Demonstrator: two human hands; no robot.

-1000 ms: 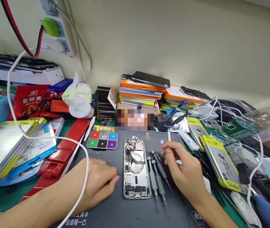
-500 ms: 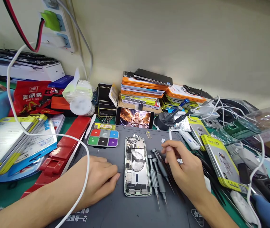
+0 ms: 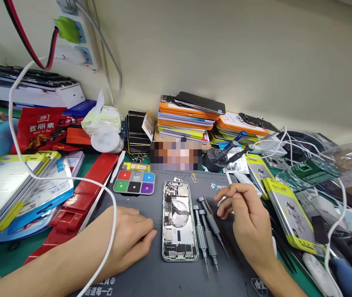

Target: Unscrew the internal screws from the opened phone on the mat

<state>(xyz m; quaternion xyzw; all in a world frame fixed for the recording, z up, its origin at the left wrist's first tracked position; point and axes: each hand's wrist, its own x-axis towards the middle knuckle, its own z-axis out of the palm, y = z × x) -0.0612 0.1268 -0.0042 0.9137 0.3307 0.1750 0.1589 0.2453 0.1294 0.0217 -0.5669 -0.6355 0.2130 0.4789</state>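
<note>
An opened phone (image 3: 180, 222) lies face up on the dark grey mat (image 3: 145, 272), its circuit board and metal inside bare. My left hand (image 3: 134, 235) rests on the mat to the phone's left, fingers curled into a loose fist and apart from it; nothing shows in it. On the other side, my right hand (image 3: 246, 214) is raised a little with bent fingers. A small light bit shows by its fingertips, too small to name. Between phone and right hand lie several grey screwdrivers (image 3: 208, 235), tips toward me.
Behind the mat's left part is a coloured magnetic tray (image 3: 134, 181). A black tool holder (image 3: 214, 159) stands at the back, near stacked boxes (image 3: 188, 117). A white cable (image 3: 113, 214) hangs across my left forearm. Yellow boxes (image 3: 290, 214) and a plastic bottle (image 3: 318, 167) crowd the right.
My right hand has shifted slightly right, away from the screwdrivers, and its fingers have curled more. My left hand stays about where it was. The upright phone's screen at the back is now blurred out.
</note>
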